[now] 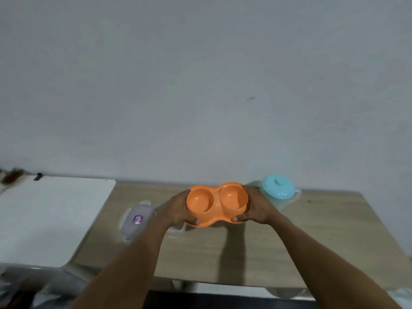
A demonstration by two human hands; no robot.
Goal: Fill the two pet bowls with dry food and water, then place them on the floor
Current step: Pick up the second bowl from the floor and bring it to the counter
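A bare grey wall [200, 74] is filling most of the view, with a wood-grain table [312, 230] running along its foot. The left hand [176, 210] and right hand [256, 208] are gripping the orange double pet bowl [217, 202] by its two ends, thumbs curling onto the near rim. They are holding it tilted toward the camera over the middle of the table, and the shadow beneath suggests it is clear of the surface. Both wells are looking empty, so filling is probably not yet begun. The next move is likely calling for the bowl to be set flat, freeing a hand.

At eight o'clock from the bowl a clear clip-lid container [136, 219] is lying. Its small blue-and-orange sticker [137, 219] is too blurred to read. At two o'clock a pitcher with a teal lid [277, 189] is standing. A white surface [51, 215] is lying farther out at nine o'clock.
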